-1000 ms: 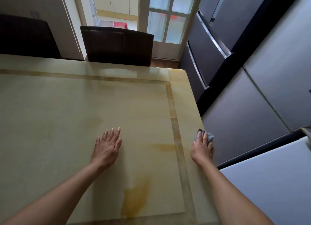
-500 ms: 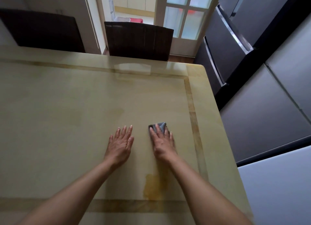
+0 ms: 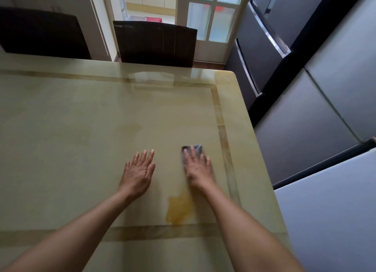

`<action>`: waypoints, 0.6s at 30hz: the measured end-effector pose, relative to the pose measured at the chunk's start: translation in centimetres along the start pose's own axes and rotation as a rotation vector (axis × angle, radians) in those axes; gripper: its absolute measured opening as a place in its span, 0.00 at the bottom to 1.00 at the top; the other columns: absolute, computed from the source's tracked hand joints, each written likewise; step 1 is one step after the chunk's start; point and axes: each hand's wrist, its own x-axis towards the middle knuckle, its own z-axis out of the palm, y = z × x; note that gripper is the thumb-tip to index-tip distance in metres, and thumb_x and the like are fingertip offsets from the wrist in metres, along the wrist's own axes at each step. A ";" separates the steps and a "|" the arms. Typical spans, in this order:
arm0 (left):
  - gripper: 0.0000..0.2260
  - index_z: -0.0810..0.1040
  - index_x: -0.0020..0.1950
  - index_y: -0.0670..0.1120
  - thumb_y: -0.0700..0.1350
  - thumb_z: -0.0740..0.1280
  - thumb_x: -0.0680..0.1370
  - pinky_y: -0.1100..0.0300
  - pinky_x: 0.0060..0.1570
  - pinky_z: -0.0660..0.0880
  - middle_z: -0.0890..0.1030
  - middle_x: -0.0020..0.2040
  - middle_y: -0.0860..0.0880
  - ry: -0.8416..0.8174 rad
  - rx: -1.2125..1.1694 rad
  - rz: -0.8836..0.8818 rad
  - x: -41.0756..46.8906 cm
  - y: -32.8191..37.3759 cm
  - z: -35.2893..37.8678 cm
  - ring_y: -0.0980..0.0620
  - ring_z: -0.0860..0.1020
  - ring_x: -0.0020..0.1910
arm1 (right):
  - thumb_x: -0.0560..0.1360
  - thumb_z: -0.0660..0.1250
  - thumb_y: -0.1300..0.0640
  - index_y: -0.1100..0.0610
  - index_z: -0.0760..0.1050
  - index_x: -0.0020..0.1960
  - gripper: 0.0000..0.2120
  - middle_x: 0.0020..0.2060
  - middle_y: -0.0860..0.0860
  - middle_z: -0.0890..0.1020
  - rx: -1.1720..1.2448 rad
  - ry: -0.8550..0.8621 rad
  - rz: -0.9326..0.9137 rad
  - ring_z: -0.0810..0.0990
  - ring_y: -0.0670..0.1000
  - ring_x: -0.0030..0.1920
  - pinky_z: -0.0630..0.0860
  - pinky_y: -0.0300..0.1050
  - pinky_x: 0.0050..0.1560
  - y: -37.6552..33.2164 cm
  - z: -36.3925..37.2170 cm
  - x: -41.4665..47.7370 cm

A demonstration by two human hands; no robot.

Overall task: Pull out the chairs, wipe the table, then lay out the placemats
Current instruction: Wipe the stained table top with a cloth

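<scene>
Grey cloth (image 3: 192, 149) lies flat on the surface (image 3: 81, 129), just beyond the amber patch (image 3: 179, 210). The right hand (image 3: 198, 170) presses it down with straight fingers, nothing curled round it. The left hand (image 3: 138, 174) rests flat up and left of the patch, fingers straight and lightly spread, holding nothing; it reads as a brace. Wiping looks like the step in hand. Whether that patch is a spill or veining, hard to call. Doing this well wants even palm pressure, overlapping strokes, the cloth fully under the fingers so it can't bunch, and passes right out to the edge right of the patch. Far beyond the patch, a dark chair (image 3: 154, 43) stands at the far edge.
</scene>
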 end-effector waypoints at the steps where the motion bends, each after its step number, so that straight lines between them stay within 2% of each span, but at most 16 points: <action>1: 0.23 0.42 0.76 0.55 0.53 0.45 0.83 0.51 0.74 0.39 0.45 0.78 0.53 -0.005 0.001 0.003 -0.1 0.2 0.2 0.53 0.41 0.77 | 0.82 0.48 0.59 0.48 0.39 0.78 0.29 0.77 0.48 0.37 0.016 0.023 0.065 0.41 0.58 0.77 0.36 0.56 0.74 2.1 -0.4 -0.4; 4: 0.23 0.43 0.76 0.55 0.53 0.45 0.83 0.51 0.74 0.38 0.45 0.78 0.53 -0.014 -0.008 0.019 -0.6 0.6 0.6 0.53 0.41 0.77 | 0.83 0.46 0.53 0.50 0.39 0.78 0.27 0.77 0.49 0.38 0.068 0.079 0.236 0.43 0.59 0.77 0.39 0.57 0.74 8.1 -0.8 -2.5; 10: 0.22 0.42 0.76 0.55 0.53 0.44 0.83 0.51 0.74 0.38 0.44 0.78 0.53 -0.028 -0.008 0.030 -1.8 0.9 1.5 0.53 0.40 0.77 | 0.82 0.48 0.55 0.54 0.41 0.78 0.27 0.78 0.54 0.43 0.039 0.169 0.446 0.47 0.62 0.76 0.49 0.56 0.74 15.0 0.0 -8.0; 15: 0.23 0.42 0.76 0.55 0.53 0.45 0.83 0.51 0.74 0.39 0.44 0.78 0.52 -0.038 -0.010 0.030 -3.0 0.3 1.0 0.53 0.41 0.77 | 0.82 0.47 0.55 0.54 0.43 0.78 0.26 0.78 0.54 0.44 0.065 0.163 0.538 0.50 0.63 0.75 0.50 0.55 0.74 14.0 0.0 -8.8; 18: 0.23 0.44 0.77 0.54 0.52 0.45 0.83 0.51 0.74 0.39 0.45 0.78 0.52 -0.034 -0.016 0.005 -3.6 -0.5 0.3 0.52 0.42 0.77 | 0.83 0.46 0.55 0.53 0.43 0.78 0.25 0.78 0.53 0.43 0.084 0.103 0.410 0.49 0.63 0.76 0.49 0.54 0.74 10.4 0.3 -7.8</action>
